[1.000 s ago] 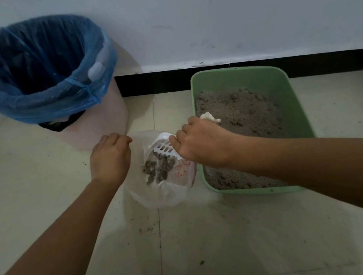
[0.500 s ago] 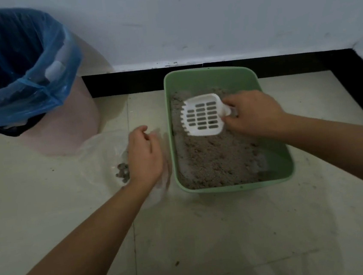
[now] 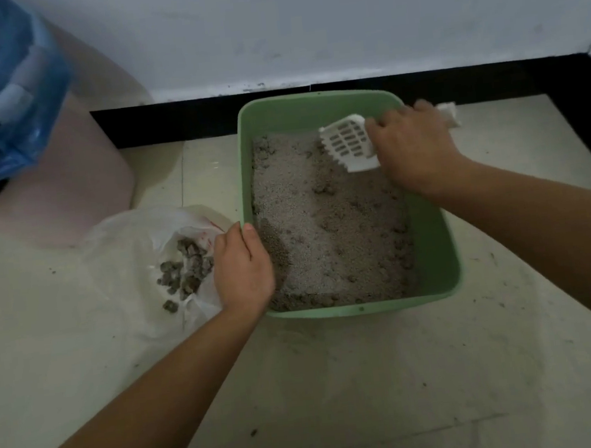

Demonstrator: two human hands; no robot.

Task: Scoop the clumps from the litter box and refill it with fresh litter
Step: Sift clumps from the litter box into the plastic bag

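Dim, flat indoor light, soft shadows (no glare), slight blur, wide-angle bending at edges

Only the person's two arms are in view. The left hand (image 3: 242,269) and the right hand (image 3: 411,146) are both uncovered, with bare fingers and bare backs. The thumbnail showing on the left hand looks short and plain. The left forearm (image 3: 141,404) is bare from the wrist down to the picture's lower edge, and the right forearm (image 3: 549,226) is bare from the wrist out to the right edge. The right hand is slightly blurred, so its finer details cannot be made out.
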